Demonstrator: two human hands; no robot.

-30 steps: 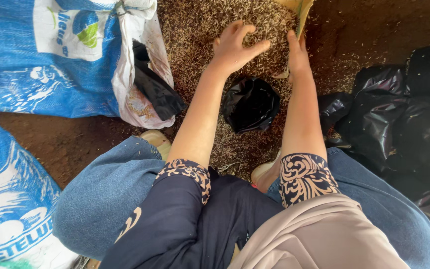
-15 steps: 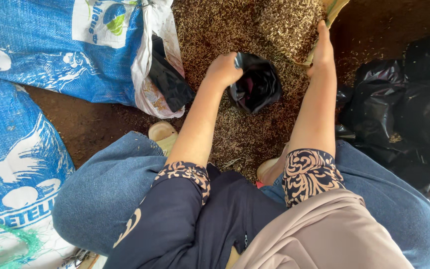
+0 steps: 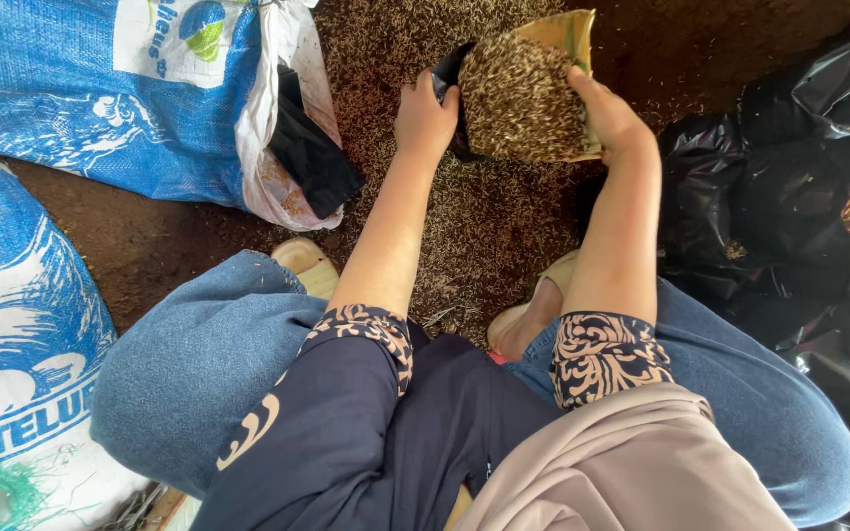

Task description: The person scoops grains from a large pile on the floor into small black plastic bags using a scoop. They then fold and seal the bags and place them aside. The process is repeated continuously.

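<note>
My left hand [image 3: 424, 115] grips the rim of a small black plastic bag [image 3: 448, 79], most of which is hidden behind the scoop. My right hand [image 3: 610, 115] holds a flat yellowish scoop [image 3: 568, 34] heaped with brown husks [image 3: 518, 98], tilted against the bag's mouth. Both hands hover over a spread pile of the same husks [image 3: 489, 231] on the dirt floor in front of my knees.
Two blue-and-white woven sacks lie at left [image 3: 100, 98] and lower left [image 3: 12, 334]; the upper one's open end shows a black liner [image 3: 309, 157]. Several filled black plastic bags [image 3: 799, 187] crowd the right side. My sandalled feet [image 3: 307, 264] rest by the pile.
My right hand has lifted the husk-laden scoop off the pile and brought it over the black bag. My left hand has shifted the bag up and away under it.
</note>
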